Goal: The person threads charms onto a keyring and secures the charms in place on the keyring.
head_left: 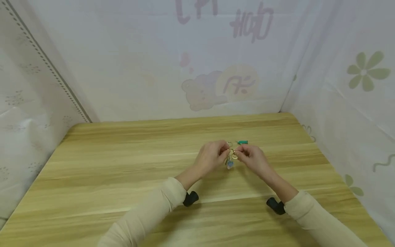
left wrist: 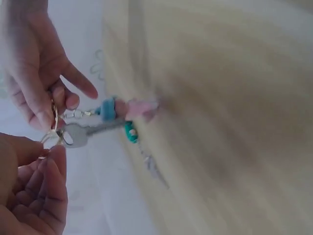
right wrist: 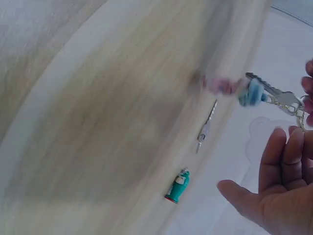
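Observation:
In the head view my left hand (head_left: 211,154) and right hand (head_left: 253,159) meet above the table. Both pinch gold-coloured key rings (head_left: 235,155) between thumb and fingers; whether these are linked is hidden by the fingertips. A silver key (left wrist: 75,135) hangs between the hands in the left wrist view. Beside it dangles a figure charm (left wrist: 108,108) with a blue top and a blurred pink lower part, on a short chain. On the tabletop beyond lie a small green figure charm (right wrist: 178,186) and a loose silver key (right wrist: 205,129).
The wood-grain table (head_left: 123,164) extends on all sides of the hands. Printed white cloth (head_left: 139,68) stands behind it and at both sides. Black wrist-worn pieces (head_left: 191,198) sit under both forearms, low over the table.

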### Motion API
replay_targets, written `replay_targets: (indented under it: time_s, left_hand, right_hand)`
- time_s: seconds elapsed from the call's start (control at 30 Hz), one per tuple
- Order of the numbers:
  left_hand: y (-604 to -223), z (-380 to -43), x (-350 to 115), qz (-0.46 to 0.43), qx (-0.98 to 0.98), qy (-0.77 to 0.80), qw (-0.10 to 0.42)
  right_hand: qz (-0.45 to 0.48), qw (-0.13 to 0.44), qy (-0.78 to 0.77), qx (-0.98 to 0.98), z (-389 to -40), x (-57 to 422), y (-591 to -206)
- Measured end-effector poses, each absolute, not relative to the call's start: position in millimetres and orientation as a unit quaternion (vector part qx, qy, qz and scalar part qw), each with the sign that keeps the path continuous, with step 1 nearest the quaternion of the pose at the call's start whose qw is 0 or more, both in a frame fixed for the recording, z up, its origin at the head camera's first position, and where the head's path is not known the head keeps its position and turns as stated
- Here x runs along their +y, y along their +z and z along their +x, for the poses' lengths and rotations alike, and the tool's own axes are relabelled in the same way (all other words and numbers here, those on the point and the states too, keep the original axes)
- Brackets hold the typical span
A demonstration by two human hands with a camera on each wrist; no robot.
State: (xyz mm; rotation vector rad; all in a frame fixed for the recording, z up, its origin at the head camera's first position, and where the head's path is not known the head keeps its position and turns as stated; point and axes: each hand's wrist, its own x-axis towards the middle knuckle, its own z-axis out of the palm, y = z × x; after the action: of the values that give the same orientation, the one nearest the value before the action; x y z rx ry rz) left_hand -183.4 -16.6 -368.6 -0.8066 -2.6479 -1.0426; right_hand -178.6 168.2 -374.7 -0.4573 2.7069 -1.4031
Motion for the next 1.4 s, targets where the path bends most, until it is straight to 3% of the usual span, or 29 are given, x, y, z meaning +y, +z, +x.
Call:
replay_targets:
  time_s: [0.23, 0.43, 0.6, 0.8, 1.07, 1.17, 1.23, 1.4]
  left_hand:
    - [-356, -189, -17, -0.3, -0.905, -0.278, 0.118]
    - [-354, -189, -17, -0.337, -0.893, -0.238, 0.181]
    - [-358, -190, -16, -0.352, -0.883, -0.235, 0.202]
    - [-371, -188, -15, -0.365, -0.851, -0.278, 0.257]
    - [-383, -188, -18, -0.381, -0.81, -0.31, 0.32]
    - [-382, -187, -18, -0.369, -0.817, -0.331, 0.294]
    - [-380, -185, -19, -0.353, -0.833, -0.348, 0.248]
    - [-366, -186, -19, -0.301, -0.879, -0.352, 0.115]
  right_hand:
    - [-0.188, -0.034, -0.425, 0.885, -177, 166, -368]
    - [-0.197, -0.042, -0.407, 0.891, -177, 166, -362]
    - [-0.208, -0.037, -0.394, 0.894, -177, 168, -361]
    - [-0.182, 0.006, -0.417, 0.891, -179, 167, -360]
    - [-0.121, 0.121, -0.538, 0.825, -184, 167, -363]
    - [-0.104, 0.143, -0.57, 0.802, -184, 168, -365]
    - [-0.104, 0.135, -0.565, 0.807, -184, 169, -366]
    - [-0.159, 0.042, -0.461, 0.872, -181, 169, -364]
